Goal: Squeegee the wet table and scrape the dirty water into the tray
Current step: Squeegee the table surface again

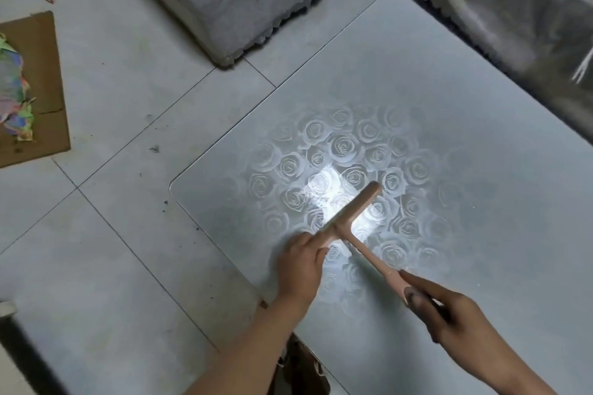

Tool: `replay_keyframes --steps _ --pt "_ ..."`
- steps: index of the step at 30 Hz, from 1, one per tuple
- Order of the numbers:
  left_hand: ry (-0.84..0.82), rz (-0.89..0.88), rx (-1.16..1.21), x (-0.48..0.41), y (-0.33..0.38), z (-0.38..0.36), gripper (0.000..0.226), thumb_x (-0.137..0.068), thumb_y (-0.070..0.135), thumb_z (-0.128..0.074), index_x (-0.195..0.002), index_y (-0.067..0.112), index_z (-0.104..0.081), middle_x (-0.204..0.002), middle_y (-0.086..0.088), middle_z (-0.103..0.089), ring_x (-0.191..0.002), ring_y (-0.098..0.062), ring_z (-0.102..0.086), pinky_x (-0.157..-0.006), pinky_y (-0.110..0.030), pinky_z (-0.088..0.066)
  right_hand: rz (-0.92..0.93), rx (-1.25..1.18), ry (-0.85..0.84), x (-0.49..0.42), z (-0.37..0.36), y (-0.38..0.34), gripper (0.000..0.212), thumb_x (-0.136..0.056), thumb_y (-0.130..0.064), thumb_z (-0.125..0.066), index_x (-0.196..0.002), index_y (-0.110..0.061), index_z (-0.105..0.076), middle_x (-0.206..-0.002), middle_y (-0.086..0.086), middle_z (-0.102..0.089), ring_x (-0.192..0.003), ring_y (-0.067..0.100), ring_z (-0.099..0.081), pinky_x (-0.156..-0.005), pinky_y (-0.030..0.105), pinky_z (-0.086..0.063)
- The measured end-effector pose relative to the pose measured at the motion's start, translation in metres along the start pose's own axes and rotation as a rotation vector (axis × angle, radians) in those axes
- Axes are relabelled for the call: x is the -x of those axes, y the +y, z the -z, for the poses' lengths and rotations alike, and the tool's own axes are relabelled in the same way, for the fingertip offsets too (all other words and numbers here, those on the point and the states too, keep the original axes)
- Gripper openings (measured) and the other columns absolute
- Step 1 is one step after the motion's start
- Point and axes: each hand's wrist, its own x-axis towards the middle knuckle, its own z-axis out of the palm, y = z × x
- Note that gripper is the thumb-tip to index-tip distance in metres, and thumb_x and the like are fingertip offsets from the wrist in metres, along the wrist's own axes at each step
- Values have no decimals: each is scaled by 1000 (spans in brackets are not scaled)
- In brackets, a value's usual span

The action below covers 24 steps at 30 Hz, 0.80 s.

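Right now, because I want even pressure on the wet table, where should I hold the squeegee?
Probably the squeegee handle's near end, coming from the table's near edge: it runs from the crossbar back toward you, where the right hand grips it. The left hand meets the crossbar's end.
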Motion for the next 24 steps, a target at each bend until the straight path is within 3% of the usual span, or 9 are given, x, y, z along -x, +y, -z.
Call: replay_keyframes --steps 5,8,11,13,15,17,20,21,24 --pt "9 -10 -17 -21 -16 43 21 -92 23 -61 -106 10 -71 -89 -8 -65 -84 -25 -59 -72 -37 -45 158 27 43 -6 -6 -44 35 -97 -29 -49 -129 -39 -57 -112 -18 -68 -105 -5 -59 -88 13 -45" --pt "160 -26 -154 -32 -49 80 20 -93 20 -60 -102 6 -72 -91 -12 -68 -83 -31 -62 -70 -40 -49 241 7 19 -33 -28 -75 33 -99 -26 -47 -129 -34 -57 -100 -7 -71 -96 6 -62 -82 20 -45" --pt "142 70 -240 -34 -67 83 27 -98 22 -51 -108 5 -70 -98 -15 -67 -90 -34 -61 -76 -42 -48 249 49 -66 -55 -50 -86 35 -100 -26 -42 -133 -24 -56 -89 -6 -62 -84 13 -55 -71 15 -36" --pt "141 95 -207 -29 -60 67 26 -97 20 -52 -109 5 -69 -98 -16 -67 -91 -34 -60 -76 -42 -46 216 77 -66 -53 -50 -73 36 -100 -26 -43 -135 -25 -54 -97 -3 -67 -92 15 -59 -76 19 -39" --pt "131 55 -140 -20 -42 43 21 -94 18 -57 -105 6 -71 -93 -14 -67 -87 -33 -61 -74 -41 -47 154 27 -44 -35 -35 -47 35 -99 -26 -46 -133 -31 -54 -113 -6 -68 -99 6 -62 -82 18 -42" --pt "75 -2 -65 -9 -17 11 20 -93 20 -59 -103 8 -72 -90 -11 -66 -85 -30 -60 -73 -39 -45 78 -31 -14 -9 -13 -12 34 -98 -26 -49 -129 -37 -57 -113 -14 -68 -79 -8 -59 -73 10 -42" --pt "-9 -8 0 5 19 -28 25 -95 24 -55 -113 14 -70 -96 -7 -65 -91 -24 -58 -78 -35 -44 -66 -20 39 23 9 19 33 -95 -26 -54 -124 -38 -60 -82 -31 -67 -63 -13 -53 -62 8 -38" --pt "-21 9 3 5 22 -33 26 -95 24 -53 -115 15 -69 -98 -6 -65 -93 -24 -58 -80 -34 -44 -69 -7 42 26 11 20 33 -95 -25 -53 -124 -39 -60 -78 -31 -66 -62 -12 -53 -62 10 -39" --pt "-86 32 46 -3 19 -18 25 -95 25 -55 -113 16 -69 -100 -6 -67 -93 -23 -60 -80 -35 -45 20 98 34 26 14 -6 33 -96 -27 -50 -118 -51 -58 -99 -15 -72 -76 -4 -60 -72 21 -48"
